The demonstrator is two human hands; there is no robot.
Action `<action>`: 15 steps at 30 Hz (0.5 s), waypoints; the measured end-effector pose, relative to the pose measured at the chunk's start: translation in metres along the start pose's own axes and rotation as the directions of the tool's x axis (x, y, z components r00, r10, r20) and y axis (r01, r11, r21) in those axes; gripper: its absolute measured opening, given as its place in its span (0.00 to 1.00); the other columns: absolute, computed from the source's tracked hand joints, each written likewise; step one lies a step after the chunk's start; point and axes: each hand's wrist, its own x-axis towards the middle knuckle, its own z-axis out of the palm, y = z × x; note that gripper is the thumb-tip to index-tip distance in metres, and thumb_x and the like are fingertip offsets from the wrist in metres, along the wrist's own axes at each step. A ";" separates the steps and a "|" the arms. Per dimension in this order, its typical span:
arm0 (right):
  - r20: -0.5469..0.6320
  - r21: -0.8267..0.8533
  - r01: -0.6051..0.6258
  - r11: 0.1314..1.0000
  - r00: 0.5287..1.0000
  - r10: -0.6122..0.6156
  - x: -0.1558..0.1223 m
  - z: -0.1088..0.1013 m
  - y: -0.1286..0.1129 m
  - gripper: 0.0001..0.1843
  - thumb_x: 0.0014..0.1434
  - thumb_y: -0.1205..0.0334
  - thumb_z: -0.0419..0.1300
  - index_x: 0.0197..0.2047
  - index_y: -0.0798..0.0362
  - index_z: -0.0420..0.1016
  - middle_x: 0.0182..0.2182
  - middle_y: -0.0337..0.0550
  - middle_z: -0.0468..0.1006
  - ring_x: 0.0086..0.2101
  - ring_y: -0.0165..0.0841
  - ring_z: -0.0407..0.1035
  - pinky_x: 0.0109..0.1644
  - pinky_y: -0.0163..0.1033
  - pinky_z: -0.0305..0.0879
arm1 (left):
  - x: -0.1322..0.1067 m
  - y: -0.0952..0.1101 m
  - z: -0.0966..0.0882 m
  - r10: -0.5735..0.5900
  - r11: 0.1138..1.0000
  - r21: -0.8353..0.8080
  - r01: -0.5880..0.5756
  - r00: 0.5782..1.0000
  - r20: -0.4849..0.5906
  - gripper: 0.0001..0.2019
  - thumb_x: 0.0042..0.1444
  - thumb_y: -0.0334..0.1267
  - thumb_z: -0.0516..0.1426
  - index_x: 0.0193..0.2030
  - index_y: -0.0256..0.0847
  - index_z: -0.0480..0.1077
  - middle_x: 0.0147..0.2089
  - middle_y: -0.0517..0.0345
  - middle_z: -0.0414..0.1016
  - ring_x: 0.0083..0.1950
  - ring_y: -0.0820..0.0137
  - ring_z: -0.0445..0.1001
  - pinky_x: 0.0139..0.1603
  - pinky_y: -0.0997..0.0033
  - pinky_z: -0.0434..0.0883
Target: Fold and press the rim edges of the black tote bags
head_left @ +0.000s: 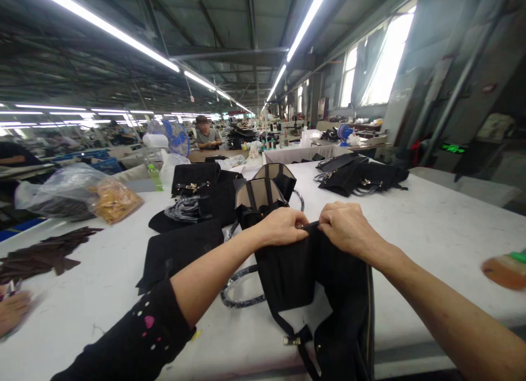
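Observation:
A black handbag (329, 304) stands on the white table (444, 233) right in front of me, its straps and a metal buckle hanging at the near edge. My left hand (281, 226) is closed on the bag's top rim. My right hand (349, 227) pinches the same rim just to the right, and a short stretch of rim shows between the two hands. Behind them stands an open bag with tan lining (265, 194).
More black bags (197, 186) and flat black pieces (176, 252) lie left of centre, and another pile of black bags (361, 175) is at the far right. Plastic sacks (78, 197), dark brown cut pieces (45, 255), another person's hand (12, 310) and a blurred orange object (505, 268) are around.

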 end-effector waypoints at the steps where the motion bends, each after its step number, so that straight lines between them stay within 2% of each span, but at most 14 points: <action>1: -0.003 -0.013 0.002 1.000 1.000 -0.002 0.001 0.001 0.000 0.12 0.57 0.67 0.53 0.27 0.54 0.76 0.36 0.45 0.79 0.41 0.38 0.68 0.42 0.44 0.50 | 0.005 0.001 0.002 0.018 1.000 0.001 -0.018 1.000 0.001 0.13 0.49 0.41 0.57 0.39 0.40 0.78 0.31 0.59 0.77 0.32 0.70 0.70 0.31 0.75 0.62; 3: -0.010 -0.022 -0.003 1.000 1.000 0.002 0.001 0.002 -0.001 0.14 0.58 0.67 0.52 0.26 0.53 0.76 0.36 0.46 0.79 0.41 0.39 0.68 0.42 0.45 0.51 | 0.014 0.003 0.007 0.037 0.999 0.021 -0.036 0.999 -0.011 0.14 0.52 0.44 0.56 0.38 0.40 0.78 0.30 0.59 0.77 0.33 0.70 0.71 0.32 0.75 0.62; 5: -0.022 0.009 -0.011 1.000 1.000 0.011 0.002 0.004 0.001 0.13 0.57 0.67 0.53 0.25 0.53 0.75 0.35 0.45 0.79 0.41 0.40 0.68 0.42 0.46 0.52 | 0.018 0.005 0.010 0.055 0.997 0.060 -0.053 0.998 -0.039 0.12 0.53 0.41 0.55 0.35 0.39 0.78 0.29 0.58 0.77 0.32 0.71 0.71 0.32 0.75 0.62; 8: -0.083 0.216 0.037 0.976 0.996 -0.019 -0.001 0.004 0.009 0.08 0.54 0.67 0.57 0.25 0.52 0.74 0.36 0.43 0.78 0.42 0.39 0.68 0.45 0.44 0.56 | 0.013 0.010 0.013 0.062 0.991 0.123 -0.049 0.993 -0.101 0.11 0.52 0.38 0.53 0.28 0.38 0.76 0.26 0.57 0.76 0.29 0.70 0.70 0.30 0.74 0.61; 10: -0.135 0.452 0.096 0.887 0.990 -0.038 -0.004 0.003 0.018 0.03 0.52 0.65 0.61 0.28 0.51 0.74 0.40 0.41 0.77 0.44 0.37 0.69 0.47 0.42 0.59 | 0.005 0.010 0.014 0.024 0.992 0.126 -0.007 0.990 -0.140 0.10 0.51 0.37 0.53 0.26 0.38 0.75 0.25 0.57 0.75 0.28 0.70 0.70 0.29 0.73 0.59; 12: -0.159 0.620 0.088 0.779 0.987 0.015 -0.008 0.001 0.027 0.02 0.52 0.62 0.62 0.31 0.50 0.74 0.43 0.39 0.77 0.46 0.35 0.69 0.50 0.40 0.60 | -0.003 0.008 0.015 -0.050 0.994 0.090 0.067 0.983 -0.176 0.09 0.49 0.37 0.53 0.24 0.38 0.73 0.23 0.58 0.73 0.27 0.71 0.68 0.27 0.73 0.58; 15: -0.129 0.674 -0.029 0.738 0.979 0.156 -0.012 0.000 0.037 0.05 0.53 0.58 0.61 0.32 0.49 0.75 0.43 0.38 0.78 0.46 0.36 0.69 0.51 0.42 0.60 | -0.012 0.002 0.019 -0.167 0.984 0.021 0.175 0.965 -0.204 0.07 0.46 0.36 0.54 0.23 0.38 0.71 0.22 0.59 0.70 0.25 0.72 0.67 0.24 0.74 0.56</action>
